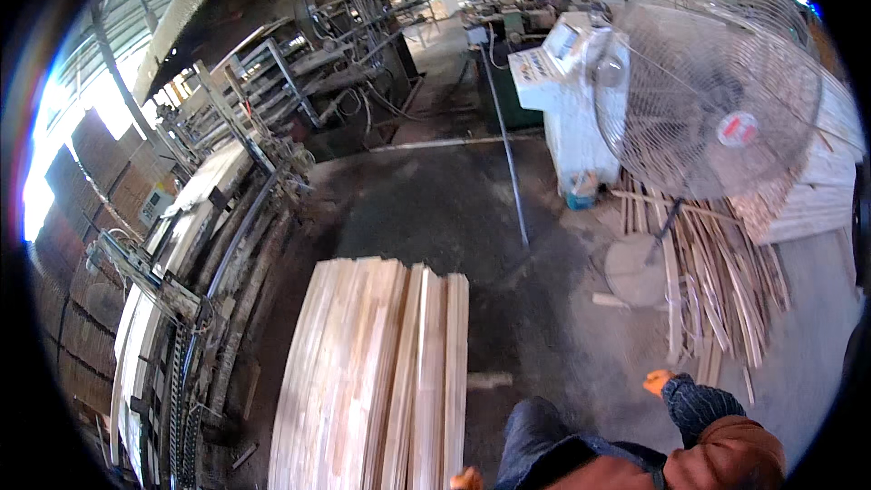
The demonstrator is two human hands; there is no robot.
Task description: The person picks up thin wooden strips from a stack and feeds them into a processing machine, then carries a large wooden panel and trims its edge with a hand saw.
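A stack of long, pale wooden boards [349, 372] lies lengthwise in front of me, slightly left. My left hand [466, 479], in an orange glove, shows only in part at the lower edge, beside the stack's right side. Its fingers are mostly hidden, and whether it touches the boards is unclear. My right hand [658, 382], also gloved in orange, hangs out to the right above the floor. Its fingers look curled in, with nothing visible in them.
A large caged fan [712, 82] on a round base [635, 270] stands at right, near loose wood strips [717, 290]. Behind it is a white control cabinet [581, 100]. Long machinery [227, 245] runs along the left. A thin pole [508, 154] crosses the floor ahead.
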